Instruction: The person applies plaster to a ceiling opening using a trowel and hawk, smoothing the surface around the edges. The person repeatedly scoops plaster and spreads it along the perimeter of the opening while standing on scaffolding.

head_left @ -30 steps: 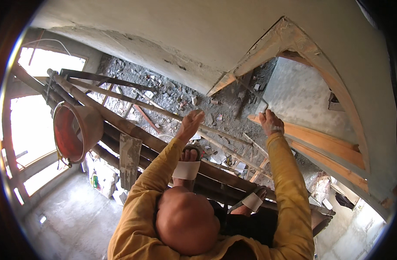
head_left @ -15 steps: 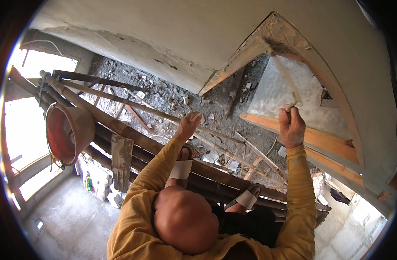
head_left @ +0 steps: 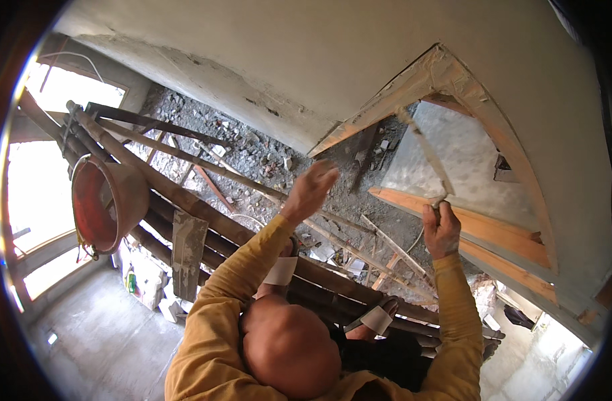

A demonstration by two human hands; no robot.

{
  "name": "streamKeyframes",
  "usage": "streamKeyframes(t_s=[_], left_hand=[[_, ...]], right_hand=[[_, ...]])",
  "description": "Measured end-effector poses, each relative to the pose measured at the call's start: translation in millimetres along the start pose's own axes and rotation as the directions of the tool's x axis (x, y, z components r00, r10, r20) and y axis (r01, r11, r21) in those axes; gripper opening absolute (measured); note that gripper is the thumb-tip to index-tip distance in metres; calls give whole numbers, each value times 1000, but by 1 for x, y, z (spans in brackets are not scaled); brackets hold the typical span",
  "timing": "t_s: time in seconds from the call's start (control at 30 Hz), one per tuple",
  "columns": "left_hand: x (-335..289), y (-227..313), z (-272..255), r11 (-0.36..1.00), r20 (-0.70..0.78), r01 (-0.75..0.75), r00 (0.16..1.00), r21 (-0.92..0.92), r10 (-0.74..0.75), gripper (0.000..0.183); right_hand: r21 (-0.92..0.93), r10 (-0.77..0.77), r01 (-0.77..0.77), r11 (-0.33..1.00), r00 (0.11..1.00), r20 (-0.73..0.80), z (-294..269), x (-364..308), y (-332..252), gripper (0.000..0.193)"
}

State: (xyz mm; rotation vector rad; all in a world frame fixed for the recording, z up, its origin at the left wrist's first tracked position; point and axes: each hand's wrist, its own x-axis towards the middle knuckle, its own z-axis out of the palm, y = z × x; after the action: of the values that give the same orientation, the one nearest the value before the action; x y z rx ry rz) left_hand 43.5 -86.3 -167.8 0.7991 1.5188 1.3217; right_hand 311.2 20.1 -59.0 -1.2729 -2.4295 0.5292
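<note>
The tool [head_left: 430,154] looks matt, the sleeves [head_left: 457,301] cloth, the plank [head_left: 496,235] smooth wood, the rubble [head_left: 252,148] rough.

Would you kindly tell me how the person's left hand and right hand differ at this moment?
The right hand grips the end of a long, thin tool, while the left hand shows nothing in it. The left hand's fingers are loosely curved and blurred; the right hand's are pinched together. The left hand appears higher in the picture than the right. Both are bare, with yellow-brown sleeves.

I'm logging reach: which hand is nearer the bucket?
Left: the left hand is right of the bucket, clearly apart; the right hand is farther right, holding a thin tool.
</note>
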Motion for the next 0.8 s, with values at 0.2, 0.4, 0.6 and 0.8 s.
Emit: streamKeyframes(t_s=[0.2,0.4,0.6,0.8], left_hand=[[29,144,50,754,52,-655,755,41,653,69],[33,135,66,741,82,-667,745,78,662,82],[35,114,62,847,94,-515,857,135,506,83],[39,93,62,940,90,-340,937,21,337,80]], right_hand=[[86,53,-49,995,998,-45,-17,23,-31,20],[-60,23,-23,998,1000,5,4,21,-8,25],[-55,49,-50,997,999,-11,28,21,1,28],[-145,45,-39,989,998,41,47,17,21,26]])
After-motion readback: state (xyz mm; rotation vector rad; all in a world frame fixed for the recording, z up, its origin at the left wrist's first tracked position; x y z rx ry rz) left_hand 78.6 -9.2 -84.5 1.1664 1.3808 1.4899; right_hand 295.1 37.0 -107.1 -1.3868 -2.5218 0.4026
